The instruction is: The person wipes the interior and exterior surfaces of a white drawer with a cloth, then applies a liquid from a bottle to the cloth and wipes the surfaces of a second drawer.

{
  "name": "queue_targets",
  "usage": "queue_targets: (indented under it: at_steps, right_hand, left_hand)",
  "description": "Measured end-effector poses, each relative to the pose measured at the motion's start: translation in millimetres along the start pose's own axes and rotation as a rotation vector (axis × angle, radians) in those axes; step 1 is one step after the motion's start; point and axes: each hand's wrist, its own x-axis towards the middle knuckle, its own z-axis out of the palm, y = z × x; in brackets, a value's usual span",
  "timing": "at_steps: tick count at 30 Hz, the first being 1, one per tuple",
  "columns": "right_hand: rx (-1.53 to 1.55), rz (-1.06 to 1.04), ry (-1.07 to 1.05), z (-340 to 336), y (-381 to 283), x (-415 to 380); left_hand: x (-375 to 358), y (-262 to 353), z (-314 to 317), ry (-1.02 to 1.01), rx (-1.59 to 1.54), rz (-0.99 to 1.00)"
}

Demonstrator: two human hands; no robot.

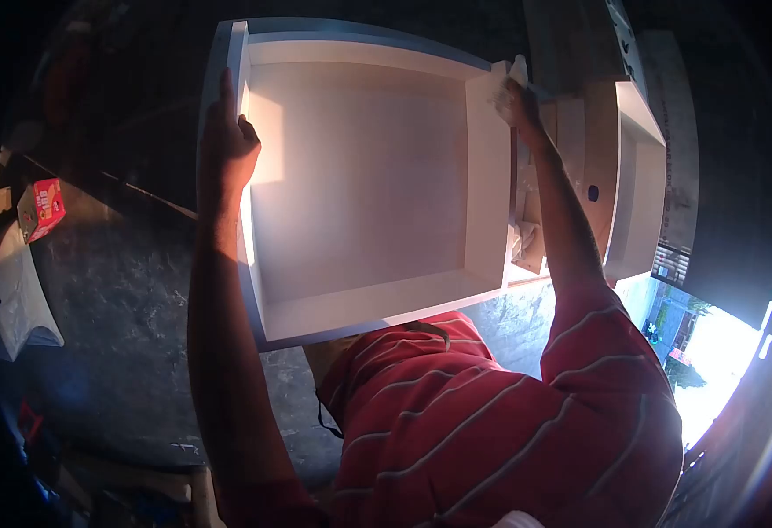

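A white drawer-like box (359, 167) with low walls is in front of my body, its hollow side facing me. My left hand (230, 145) grips its left wall, with the thumb over the rim and one finger stretched up along the edge. At the upper right corner, my right hand (519, 107) is closed around a white cloth (518, 69), which touches the rim there. Some blur covers the right fingers. Sunlight falls on the inner left wall.
A second white box (641, 176) stands on the right, beside brown boards (595, 158). On the left, a red and yellow carton (43, 209) sits above a pale sack-like thing (23, 286). The dark concrete floor (122, 334) shows stains. Bright daylight enters at lower right.
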Motion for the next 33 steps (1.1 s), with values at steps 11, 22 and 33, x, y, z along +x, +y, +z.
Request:
queue_targets:
  at_steps: [11,22,33]
  right_hand:
    - [-0.755,-0.122,0.183,16,-11,58]
    - [0.382,0.032,0.540,-81,-61,-22]
    - [-0.828,-0.143,0.161,13,-28,-49]
  left_hand:
    - [-2,-11,4,0.046,0.045,0.138]
    - [3,-8,3,-0.035,0.003,0.066]
    - [1,-4,-2,-0.017,-0.001,0.072]
